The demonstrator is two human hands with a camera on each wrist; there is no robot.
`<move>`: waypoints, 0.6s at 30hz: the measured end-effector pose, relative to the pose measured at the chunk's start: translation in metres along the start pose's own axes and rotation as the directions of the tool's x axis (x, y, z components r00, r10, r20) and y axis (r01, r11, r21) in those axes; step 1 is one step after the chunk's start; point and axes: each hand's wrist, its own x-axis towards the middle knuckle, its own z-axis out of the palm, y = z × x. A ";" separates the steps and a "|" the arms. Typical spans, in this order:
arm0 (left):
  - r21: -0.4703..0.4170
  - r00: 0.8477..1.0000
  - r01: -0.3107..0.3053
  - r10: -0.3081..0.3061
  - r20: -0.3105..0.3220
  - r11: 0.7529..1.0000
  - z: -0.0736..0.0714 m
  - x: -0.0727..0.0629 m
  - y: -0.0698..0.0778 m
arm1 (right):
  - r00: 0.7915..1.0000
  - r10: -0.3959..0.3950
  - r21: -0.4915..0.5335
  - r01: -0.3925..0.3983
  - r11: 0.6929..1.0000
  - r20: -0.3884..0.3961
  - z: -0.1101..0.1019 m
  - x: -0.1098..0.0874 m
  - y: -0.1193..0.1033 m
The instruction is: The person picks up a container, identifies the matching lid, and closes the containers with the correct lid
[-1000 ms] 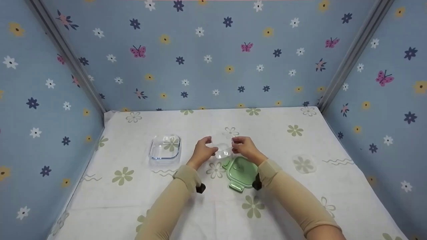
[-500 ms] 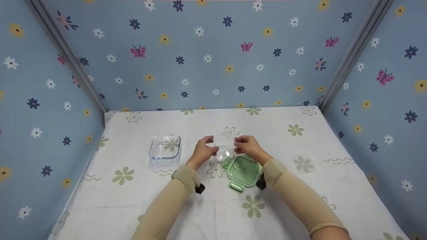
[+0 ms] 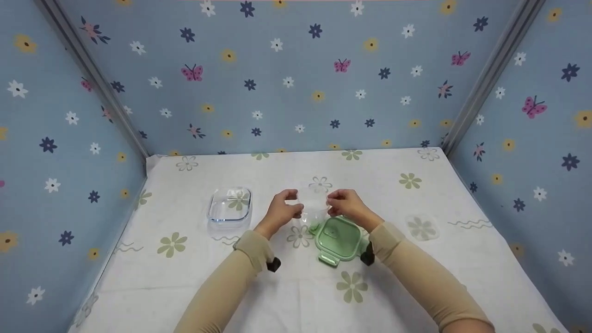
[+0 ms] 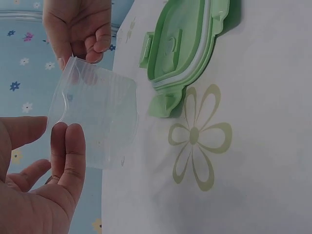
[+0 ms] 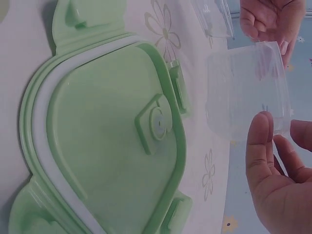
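Note:
Both hands hold a small clear plastic box (image 4: 97, 112) by its rim, above the tablecloth. My left hand (image 3: 280, 210) pinches one side between thumb and fingers, and my right hand (image 3: 350, 206) pinches the opposite side. No contents show through the translucent walls in the wrist views. Just below and right of the box lies a green snap-on lid (image 3: 340, 238) with flaps and a white seal (image 5: 46, 122) facing up. Farther left stands a square clear glass container (image 3: 230, 206), without a cover on it.
To the right, a thin translucent flat piece (image 3: 422, 227) with rounded corners lies on the white flowered tablecloth (image 3: 152, 277). Blue patterned walls (image 3: 286, 74) enclose the back and both sides of the table.
The box has tilted so that its base shows less from above. My right hand has shifted a little to the right, uncovering more of the green lid. Both hands keep their hold.

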 end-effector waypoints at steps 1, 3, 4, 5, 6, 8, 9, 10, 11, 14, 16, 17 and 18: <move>-0.001 1.000 0.005 -0.005 0.003 1.000 0.000 -0.001 0.000 | 1.000 0.001 -0.011 -0.001 1.000 0.001 -0.001 -0.002 -0.001; -0.002 1.000 0.015 -0.015 0.009 1.000 -0.001 -0.002 0.000 | 1.000 0.000 -0.033 0.000 0.999 0.002 -0.001 -0.004 -0.002; -0.004 1.000 0.018 -0.018 0.011 1.000 -0.001 -0.003 0.000 | 1.000 -0.001 -0.042 0.001 0.999 0.003 -0.001 -0.006 -0.002; -0.006 1.000 0.019 -0.019 0.012 1.000 -0.001 -0.004 0.000 | 1.000 -0.004 -0.050 0.005 0.999 0.004 -0.002 -0.007 -0.001; -0.008 1.000 0.019 -0.019 0.013 1.000 -0.001 -0.005 0.000 | 1.000 -0.006 -0.059 0.007 0.998 0.004 -0.001 -0.008 -0.002; -0.012 1.000 0.018 -0.018 0.016 1.000 -0.002 -0.008 0.001 | 1.000 -0.010 -0.068 0.010 0.998 0.004 -0.002 -0.010 -0.001; -0.012 1.000 0.017 -0.017 0.017 1.000 -0.002 -0.009 0.001 | 1.000 -0.009 -0.064 0.010 0.998 0.005 -0.002 -0.011 -0.001; -0.011 1.000 0.017 -0.017 0.018 1.000 -0.002 -0.010 0.001 | 1.000 -0.011 -0.061 0.011 0.998 0.009 -0.002 -0.012 0.000; -0.010 1.000 0.018 -0.018 0.020 1.000 -0.003 -0.011 0.001 | 1.000 -0.012 -0.058 0.013 0.998 0.013 -0.002 -0.013 0.000; -0.009 0.999 0.019 -0.019 0.030 1.000 -0.004 -0.015 0.002 | 1.000 -0.012 -0.054 0.014 0.998 0.021 -0.001 -0.017 -0.001; -0.012 0.999 0.020 -0.020 0.037 1.000 -0.004 -0.017 0.003 | 1.000 -0.011 -0.058 0.013 0.998 0.026 -0.001 -0.019 -0.002; -0.014 0.999 0.020 -0.020 0.040 1.000 -0.005 -0.018 0.003 | 1.000 -0.009 -0.062 0.010 0.998 0.026 -0.002 -0.020 -0.002; -0.014 0.999 0.019 -0.018 0.044 1.000 -0.005 -0.020 0.003 | 1.000 -0.008 -0.068 0.009 0.998 0.027 -0.002 -0.021 -0.002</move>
